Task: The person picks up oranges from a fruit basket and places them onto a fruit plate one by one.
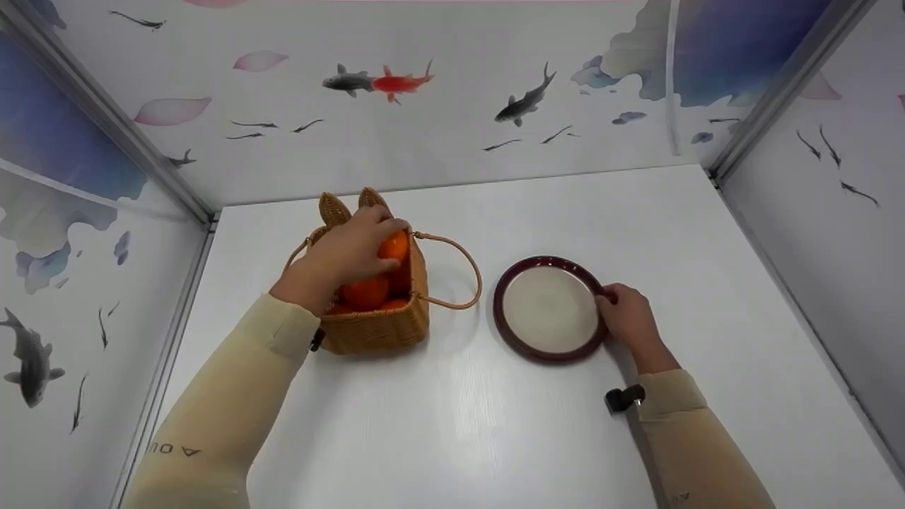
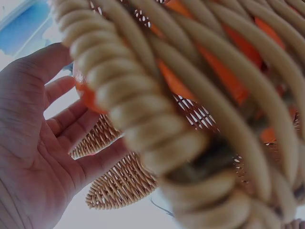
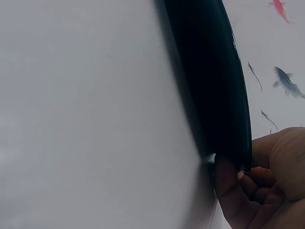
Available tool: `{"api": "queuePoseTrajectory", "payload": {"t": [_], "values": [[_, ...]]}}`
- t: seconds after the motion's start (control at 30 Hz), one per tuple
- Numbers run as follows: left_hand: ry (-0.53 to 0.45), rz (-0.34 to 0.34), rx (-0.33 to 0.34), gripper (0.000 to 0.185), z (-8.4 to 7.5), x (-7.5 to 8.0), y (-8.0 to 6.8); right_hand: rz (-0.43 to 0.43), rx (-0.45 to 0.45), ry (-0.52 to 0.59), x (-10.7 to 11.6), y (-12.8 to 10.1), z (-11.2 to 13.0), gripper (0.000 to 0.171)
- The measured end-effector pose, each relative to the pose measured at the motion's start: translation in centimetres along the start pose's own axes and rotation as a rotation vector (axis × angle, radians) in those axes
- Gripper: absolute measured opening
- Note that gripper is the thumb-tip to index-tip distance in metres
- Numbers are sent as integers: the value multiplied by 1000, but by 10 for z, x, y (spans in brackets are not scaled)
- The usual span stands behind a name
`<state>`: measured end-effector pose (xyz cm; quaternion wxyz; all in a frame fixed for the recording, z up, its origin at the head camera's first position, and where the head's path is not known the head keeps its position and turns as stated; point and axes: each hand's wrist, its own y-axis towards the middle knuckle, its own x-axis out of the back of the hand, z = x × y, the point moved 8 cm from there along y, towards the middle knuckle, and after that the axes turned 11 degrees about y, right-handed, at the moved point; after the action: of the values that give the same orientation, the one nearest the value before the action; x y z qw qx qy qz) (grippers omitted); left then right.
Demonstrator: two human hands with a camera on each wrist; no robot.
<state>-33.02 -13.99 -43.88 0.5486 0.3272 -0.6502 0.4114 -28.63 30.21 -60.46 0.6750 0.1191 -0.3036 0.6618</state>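
Observation:
A woven wicker basket (image 1: 375, 332) with two ear-shaped pieces holds several oranges (image 1: 366, 291). My left hand (image 1: 353, 247) reaches over its top from the left, thumb and fingers around an orange (image 1: 394, 245) near the upper right rim. In the left wrist view, the left hand (image 2: 43, 124) appears beside the blurred wicker rim (image 2: 124, 90), fingers curving toward an orange (image 2: 86, 93); the rim hides the fingertips. My right hand (image 1: 629, 318) pinches the right edge of a round plate (image 1: 551, 309), cream with a dark red rim. The right wrist view shows the right hand (image 3: 267, 181) gripping the plate's edge (image 3: 214, 86).
A thin looped handle (image 1: 475, 272) sticks out from the basket toward the plate. Everything stands on a white table (image 1: 452, 424), enclosed by walls (image 1: 438, 141) printed with fish and petals. Metal posts (image 1: 792, 92) run along the corners.

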Motion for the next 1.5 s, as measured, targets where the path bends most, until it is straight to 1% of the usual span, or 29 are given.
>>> {"api": "queuePoseTrajectory", "payload": {"t": [0.07,0.2,0.37,0.63,0.73,0.93,1.1,1.3,1.5], "values": [[11,9,-12,62,-1,-2,2,-2,0,-1,0,0,0,42],[26,1,-22,63,-2,-5,4,-1,-2,-5,-1,-1,0,42],[39,-1,-15,62,-3,-10,4,0,-1,-6,-2,-1,1,42],[11,-6,-8,69,-3,-16,5,-8,4,12,-1,-1,-1,41],[14,-9,-5,71,-3,-16,5,-12,7,26,-1,-1,-1,40],[5,-13,4,69,-6,-13,3,-1,6,23,-2,-2,-2,41],[-1,-6,26,71,-6,-13,1,2,0,24,-2,-2,-2,41],[3,-5,36,75,-6,-14,1,-10,20,14,-1,-1,-1,41],[-3,5,43,74,-7,-12,-1,-12,22,25,0,-1,-2,40]]}}
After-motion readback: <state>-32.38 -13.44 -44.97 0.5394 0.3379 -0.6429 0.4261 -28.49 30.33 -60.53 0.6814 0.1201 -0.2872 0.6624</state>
